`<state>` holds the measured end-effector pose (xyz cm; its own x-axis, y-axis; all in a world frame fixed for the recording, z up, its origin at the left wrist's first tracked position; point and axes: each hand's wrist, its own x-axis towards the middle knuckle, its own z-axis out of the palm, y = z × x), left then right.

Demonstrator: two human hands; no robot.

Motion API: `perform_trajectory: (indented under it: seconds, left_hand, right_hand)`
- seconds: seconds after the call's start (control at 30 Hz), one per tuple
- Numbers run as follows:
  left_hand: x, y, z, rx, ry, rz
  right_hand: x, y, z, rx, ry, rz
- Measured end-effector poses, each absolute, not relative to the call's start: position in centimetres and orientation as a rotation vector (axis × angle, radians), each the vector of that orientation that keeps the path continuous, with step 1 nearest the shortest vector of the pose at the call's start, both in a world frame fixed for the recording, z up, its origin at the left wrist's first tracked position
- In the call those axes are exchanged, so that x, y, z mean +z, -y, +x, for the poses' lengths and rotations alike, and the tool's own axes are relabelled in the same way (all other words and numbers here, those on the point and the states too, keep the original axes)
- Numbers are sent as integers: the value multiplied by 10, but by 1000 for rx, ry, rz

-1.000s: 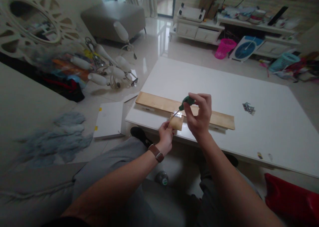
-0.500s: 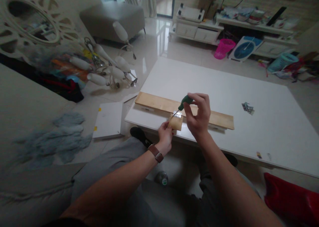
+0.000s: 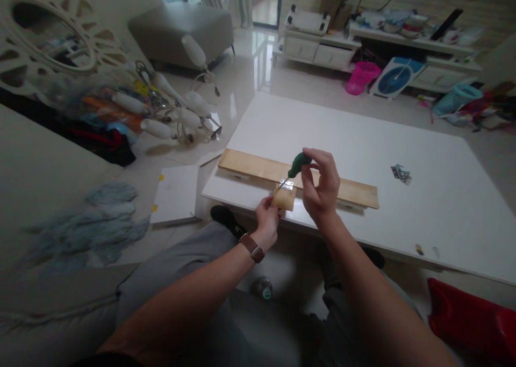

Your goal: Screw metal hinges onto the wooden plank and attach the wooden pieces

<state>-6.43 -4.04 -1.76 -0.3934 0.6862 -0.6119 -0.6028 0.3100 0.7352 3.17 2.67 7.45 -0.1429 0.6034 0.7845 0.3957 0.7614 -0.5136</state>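
My right hand [image 3: 322, 184] grips a green-handled screwdriver [image 3: 299, 164] at the end of its handle. The shaft slants down to the left, its tip at the left side of a silver metal hinge [image 3: 287, 184]. This hinge lies across a small wooden block [image 3: 284, 199] and the edge of a long wooden board [image 3: 253, 165]. My left hand [image 3: 268, 216] pinches the small block at its left corner. Whether the tip sits in a screw is too small to tell. The board rests on the white table [image 3: 322, 121], raised a little on pale supports.
Several metal hinges [image 3: 401, 174] lie on the table's right part. Small bits [image 3: 420, 249] sit near its front edge. A white box [image 3: 175, 194] and a lamp with several white shades [image 3: 159, 129] are on the floor at left. Something red [image 3: 471, 313] stands at lower right.
The screwdriver's handle has tilted and shifted slightly as my right hand's fingers moved on it. My left hand, the block and the board stay in place.
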Motion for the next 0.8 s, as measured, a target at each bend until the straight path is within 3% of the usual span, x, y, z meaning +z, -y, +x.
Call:
perform_trajectory:
  seconds: [0.17, 0.47, 0.8]
  left_hand:
    - [-16, 40, -65, 1373, -1410, 87]
    - [-10, 40, -63, 1361, -1410, 62]
    - [-13, 40, -64, 1370, -1419, 81]
  right_hand:
    - [74, -29, 31, 115, 1732, -782]
    - [74, -25, 33, 288, 1766, -725]
    - [74, -27, 32, 132, 1754, -780]
